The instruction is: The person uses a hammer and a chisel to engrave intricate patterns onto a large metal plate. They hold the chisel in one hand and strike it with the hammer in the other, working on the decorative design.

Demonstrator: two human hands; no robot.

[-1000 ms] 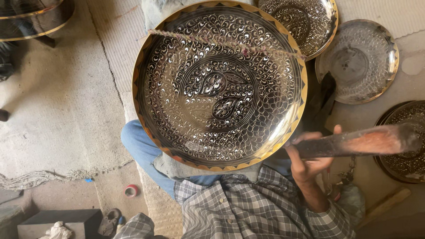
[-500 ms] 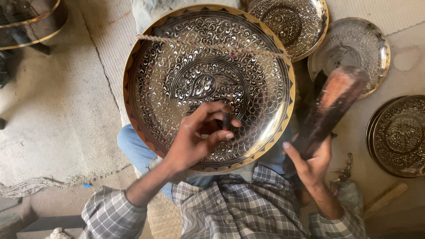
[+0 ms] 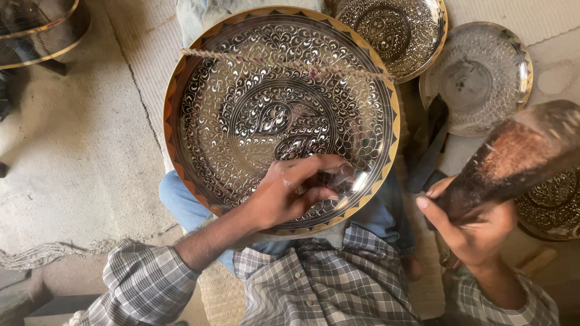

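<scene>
In the head view, a pale concrete floor with a woven mat under the work is seen from above. A large engraved brass tray is propped on the seated person's lap, its near rim resting on blue trousers and a checked shirt. A twisted cord is stretched across its far part.

The left hand is laid on the near right of the tray, fingers pinched together over something too small to be made out; a thin tool may be held there, but that cannot be told. The right hand is clenched around the handle of a heavy wooden mallet, raised to the right and blurred.

A misjudged blow could be landed on the left fingers, which lie close to any point of impact, or the fine pattern could be dented. The tray could also be tipped off the lap, since it is steadied only by the cord and one hand.

Further right and far, a smaller engraved plate, a duller unfinished plate and a dark plate behind the mallet are crowded near the swing path. Another tray's rim is seen far left.
</scene>
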